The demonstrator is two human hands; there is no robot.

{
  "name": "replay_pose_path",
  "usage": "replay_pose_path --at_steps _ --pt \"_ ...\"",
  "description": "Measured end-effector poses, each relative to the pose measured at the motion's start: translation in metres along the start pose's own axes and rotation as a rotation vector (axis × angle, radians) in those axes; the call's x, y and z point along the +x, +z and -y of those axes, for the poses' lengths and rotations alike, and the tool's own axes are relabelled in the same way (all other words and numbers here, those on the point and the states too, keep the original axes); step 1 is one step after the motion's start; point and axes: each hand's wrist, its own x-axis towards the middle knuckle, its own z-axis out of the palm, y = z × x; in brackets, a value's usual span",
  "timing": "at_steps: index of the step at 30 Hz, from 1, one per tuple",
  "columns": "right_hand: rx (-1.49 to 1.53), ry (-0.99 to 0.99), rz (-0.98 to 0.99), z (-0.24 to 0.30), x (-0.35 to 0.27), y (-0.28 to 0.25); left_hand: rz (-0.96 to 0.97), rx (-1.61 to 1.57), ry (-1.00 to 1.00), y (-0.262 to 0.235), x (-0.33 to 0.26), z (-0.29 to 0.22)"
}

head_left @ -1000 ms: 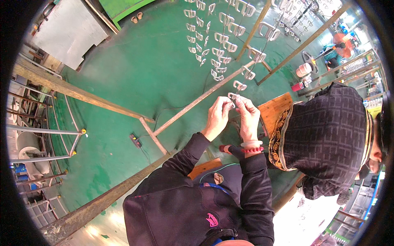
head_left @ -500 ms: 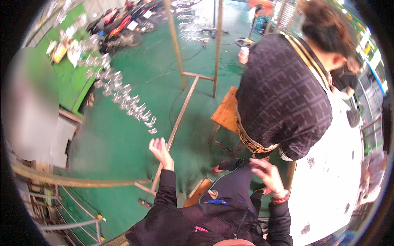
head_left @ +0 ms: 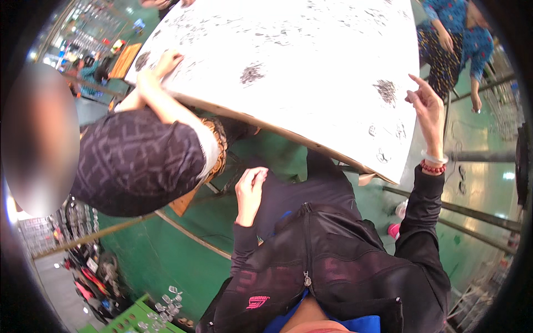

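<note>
My left hand (head_left: 250, 194) hovers over my lap, below the near edge of a white-topped table (head_left: 311, 114). Its fingers are loosely bent, and nothing shows in them. Beside the table's right edge my right hand (head_left: 426, 105) is raised, index finger stretched out and the others partly bent, holding nothing visible. Close to its fingertips lies a pile of small dark pieces (head_left: 386, 91). Another such pile (head_left: 251, 74) sits further left on the tabletop, and many loose dark pieces are scattered toward the far side.
A seated co-worker in a dark patterned top (head_left: 139, 161) leans at the table on my left. Across the right corner sits a person in blue patterned clothing (head_left: 458, 33). Metal rails (head_left: 483, 213) run at my right. A wooden stool (head_left: 125, 61) stands far left.
My view has swung right, bringing the table in front and the co-worker to my left. My right hand has moved up beside the table edge; my left hand is now over my lap.
</note>
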Motion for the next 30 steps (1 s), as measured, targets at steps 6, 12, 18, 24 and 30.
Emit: replay_pose_path --at_steps 6,12,18,24,30 --pt "0.021 0.165 -0.053 -0.030 -0.037 0.007 0.105 0.082 0.228 0.034 0.068 -0.060" --pt "-0.063 -0.118 0.291 -0.050 0.000 0.089 0.112 0.195 0.225 0.041 0.063 -0.057" --pt "-0.395 -0.367 0.557 -0.072 0.040 0.151 0.005 0.250 0.070 0.015 0.014 -0.030" --pt "-0.521 -0.556 0.568 -0.071 0.038 0.154 -0.063 0.314 -0.001 -0.012 -0.008 -0.007" --pt "-0.360 -0.413 0.414 -0.035 0.067 0.077 -0.036 0.263 0.021 -0.019 -0.002 -0.003"
